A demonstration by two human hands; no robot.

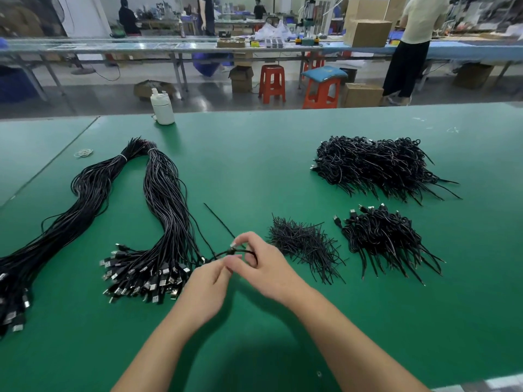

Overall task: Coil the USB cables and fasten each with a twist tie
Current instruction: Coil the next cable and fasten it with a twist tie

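A thin black USB cable is pinched between the left hand and the right hand, low over the green tabletop near centre. The coil's shape is largely hidden by curled fingers. Loose wiry twist ties are heaped just right; glossy uncoiled cable bundles lie left.

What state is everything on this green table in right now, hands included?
Left hand: pinching the cable.
Right hand: gripping the cable.
Cable in hands: partly coiled, untied.
Long bundles: uncoiled, banded at top.
Twist ties: loose pile.
Far pile: coiled, tied.
Near pile: coiled, tied.
White bottle: upright.
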